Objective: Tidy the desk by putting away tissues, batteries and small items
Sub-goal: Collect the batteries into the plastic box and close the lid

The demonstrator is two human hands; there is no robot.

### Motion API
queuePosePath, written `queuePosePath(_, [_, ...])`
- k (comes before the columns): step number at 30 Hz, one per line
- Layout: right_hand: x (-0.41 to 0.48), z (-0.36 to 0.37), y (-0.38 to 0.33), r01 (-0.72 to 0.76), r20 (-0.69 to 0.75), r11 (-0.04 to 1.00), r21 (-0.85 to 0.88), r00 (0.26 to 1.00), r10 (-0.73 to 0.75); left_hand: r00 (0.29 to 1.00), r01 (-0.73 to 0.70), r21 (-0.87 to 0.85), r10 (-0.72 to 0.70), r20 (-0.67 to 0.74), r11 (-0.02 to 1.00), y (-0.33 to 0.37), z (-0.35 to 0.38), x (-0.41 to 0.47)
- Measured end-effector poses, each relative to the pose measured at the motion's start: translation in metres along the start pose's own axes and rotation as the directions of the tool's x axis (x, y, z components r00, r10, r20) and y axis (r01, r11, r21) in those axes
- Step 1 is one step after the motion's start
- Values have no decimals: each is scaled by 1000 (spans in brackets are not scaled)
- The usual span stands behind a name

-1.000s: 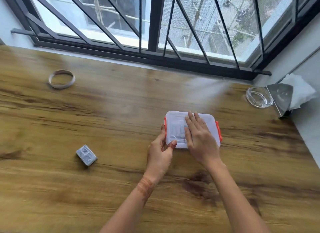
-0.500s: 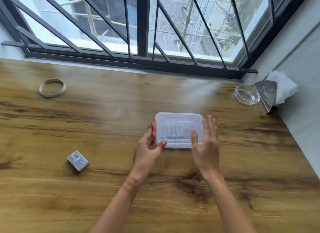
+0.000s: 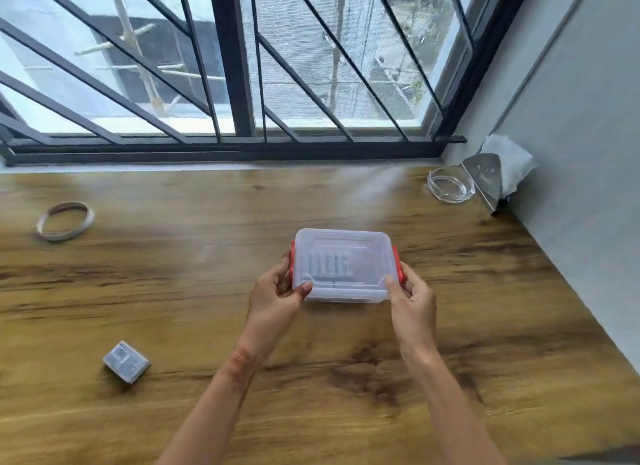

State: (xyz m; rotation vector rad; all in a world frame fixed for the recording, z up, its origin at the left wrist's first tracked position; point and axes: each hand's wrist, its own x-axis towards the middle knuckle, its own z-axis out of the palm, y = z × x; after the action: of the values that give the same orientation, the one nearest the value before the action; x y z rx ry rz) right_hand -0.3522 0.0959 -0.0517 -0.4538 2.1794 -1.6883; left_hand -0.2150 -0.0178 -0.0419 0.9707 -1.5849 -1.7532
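Note:
A clear plastic box with a lid and red side clips sits mid-desk, with several batteries dimly visible through the lid. My left hand grips its left end, thumb on the front corner and fingers by the red clip. My right hand grips the right end the same way. A small grey printed box lies at the front left. White tissues stick out of a shiny metal holder in the far right corner.
A thin roll of tape lies at the far left of the wooden desk. A clear glass dish stands beside the tissue holder. A barred window runs along the back and a grey wall along the right.
My right hand has left the top of the lid and taken hold of the box's right end. My left hand has closed on the left end. The view has tilted upward.

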Motion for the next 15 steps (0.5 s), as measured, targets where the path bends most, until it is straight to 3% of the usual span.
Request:
queuePosePath(5, [4,-41,-10,8,-121,991,131,993,8,975,-71,69,55,215,995,28,35,24])
queuePosePath(11, [15,-96,-16,29,-299,972,235,953,44,883,-115,163,26,469,980,42,110,71])
queuePosePath(15, [28,-124,-16,37,-365,964,262,929,64,832,-122,187,-3,555,975,53,174,94])
